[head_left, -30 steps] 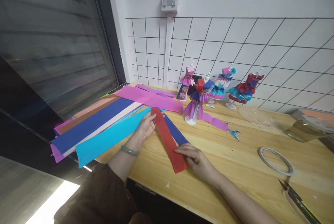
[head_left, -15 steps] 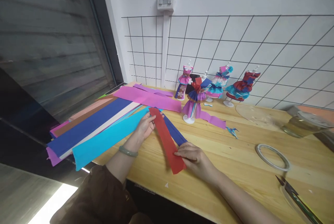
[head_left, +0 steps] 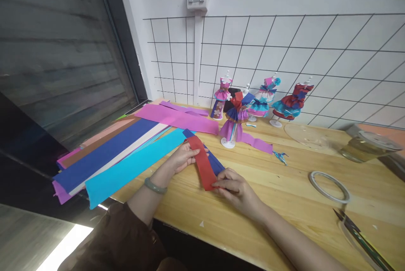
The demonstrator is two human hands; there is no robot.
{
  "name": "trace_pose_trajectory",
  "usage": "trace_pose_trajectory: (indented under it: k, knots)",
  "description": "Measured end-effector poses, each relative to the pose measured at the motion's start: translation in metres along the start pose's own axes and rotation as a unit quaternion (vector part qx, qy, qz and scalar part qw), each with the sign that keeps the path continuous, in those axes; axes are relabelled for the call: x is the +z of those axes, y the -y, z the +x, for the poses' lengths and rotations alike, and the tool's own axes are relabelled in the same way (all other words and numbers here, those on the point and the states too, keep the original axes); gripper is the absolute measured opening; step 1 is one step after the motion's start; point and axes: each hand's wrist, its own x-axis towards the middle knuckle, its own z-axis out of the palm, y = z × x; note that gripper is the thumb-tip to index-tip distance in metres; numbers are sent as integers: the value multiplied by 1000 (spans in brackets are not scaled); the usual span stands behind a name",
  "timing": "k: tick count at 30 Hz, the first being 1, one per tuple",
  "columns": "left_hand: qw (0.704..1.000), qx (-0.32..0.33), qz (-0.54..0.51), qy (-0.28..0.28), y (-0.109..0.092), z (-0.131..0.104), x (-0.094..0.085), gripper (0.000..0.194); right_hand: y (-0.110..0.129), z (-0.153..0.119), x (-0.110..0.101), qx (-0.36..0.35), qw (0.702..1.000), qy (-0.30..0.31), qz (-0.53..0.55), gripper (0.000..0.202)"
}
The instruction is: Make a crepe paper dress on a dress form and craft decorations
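Observation:
A red crepe paper strip (head_left: 203, 167) is stretched between my two hands above the wooden table. My left hand (head_left: 185, 157) pinches its upper end between thumb and fingers. At the lower end, my right hand (head_left: 233, 186) grips the strip's right corner with closed fingers. A dark blue strip (head_left: 211, 157) passes behind the red one, and its near end lies by my right fingers; I cannot tell whether they touch it. Beyond my left hand lies a wide turquoise strip (head_left: 136, 165).
Long paper strips in several colours, one pink (head_left: 180, 118), cover the table's left side. Small dress forms in paper dresses, one with a purple skirt (head_left: 230, 131), stand at the back. A tape roll (head_left: 329, 187), scissors (head_left: 359, 235) and a glass container (head_left: 360, 148) are at right.
The red strip's lower end has risen toward the blue strip, and the red strip now looks shorter and bent. My left hand has slid slightly down and right along it.

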Motion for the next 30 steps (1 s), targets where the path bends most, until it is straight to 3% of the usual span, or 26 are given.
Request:
trace_pose_trajectory:
  k: [5, 9, 19, 30]
  knots:
    - [1000, -9, 3, 10, 1, 1, 1, 28, 2, 2, -2, -19, 1000, -10, -18, 17]
    - [1000, 2, 4, 5, 2, 1, 1, 29, 8, 4, -2, -28, 999, 37, 12, 16]
    - [1000, -7, -2, 19, 1, 1, 2, 27, 9, 2, 0, 44, 996, 77, 21, 22]
    - [999, -1, 32, 16, 2, -2, 5, 31, 11, 1, 3, 62, 991, 73, 96, 15]
